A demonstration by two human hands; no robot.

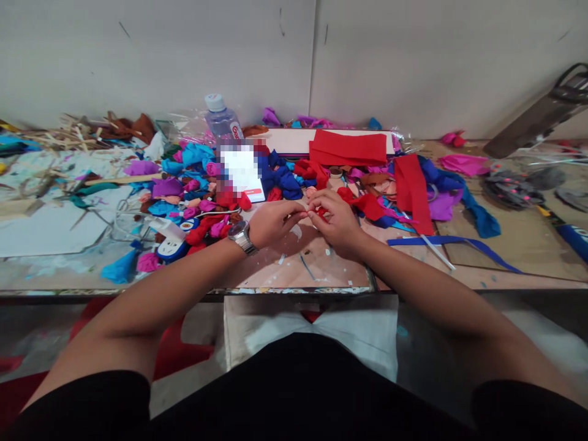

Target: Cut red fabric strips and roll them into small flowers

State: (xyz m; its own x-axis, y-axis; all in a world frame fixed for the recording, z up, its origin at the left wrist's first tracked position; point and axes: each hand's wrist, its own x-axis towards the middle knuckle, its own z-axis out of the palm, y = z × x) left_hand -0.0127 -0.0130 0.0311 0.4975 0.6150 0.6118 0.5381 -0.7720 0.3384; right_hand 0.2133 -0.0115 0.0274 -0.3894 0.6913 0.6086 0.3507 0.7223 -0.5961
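Note:
My left hand (274, 223), with a metal watch (242, 236) on its wrist, is closed in a pinch above the table. My right hand (337, 222) meets it fingertip to fingertip, its fingers bent and pinching too. Between the fingers shows a small piece of red crepe paper (321, 214), mostly hidden by them. Just right of the hands lies more crumpled red crepe paper (367, 204). A longer red strip (414, 195) hangs over the heap beside it, and folded red sheets (348, 147) lie behind.
Left of the hands are a lit phone (254, 195), a clear bottle (223, 117), a power strip (173, 246) with a plug, and a heap of colored paper bunches (195, 156). On the right are a blue strip (452, 242) and a dark tumbler (535, 116). The table edge (294, 290) runs before me.

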